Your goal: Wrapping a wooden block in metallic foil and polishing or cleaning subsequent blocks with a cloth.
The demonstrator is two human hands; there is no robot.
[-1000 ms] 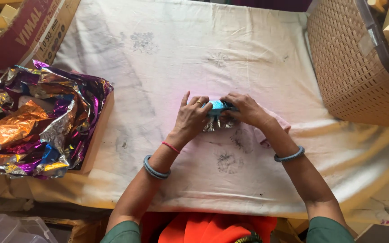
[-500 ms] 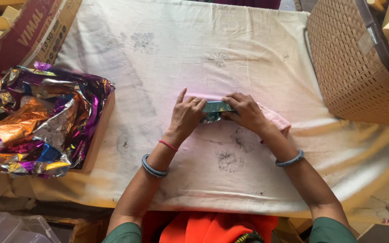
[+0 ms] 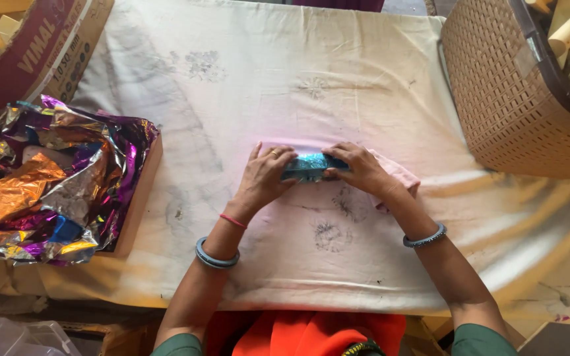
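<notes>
Blue foil packet (image 3: 311, 166), left hand (image 3: 265, 178), right hand (image 3: 363, 170) pressing

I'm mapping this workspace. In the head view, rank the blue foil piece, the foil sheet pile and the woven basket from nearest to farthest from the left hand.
1. Blue foil piece: touching the left hand, pressed between both hands.
2. Foil sheet pile: off to the left, on the table's edge.
3. Woven basket: far right, beyond the right hand.

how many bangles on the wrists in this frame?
2. One blue-grey bangle sits on the left wrist, below a thin red thread. The other bangle sits on the right wrist. None seems hidden; both forearms show fully.
</notes>
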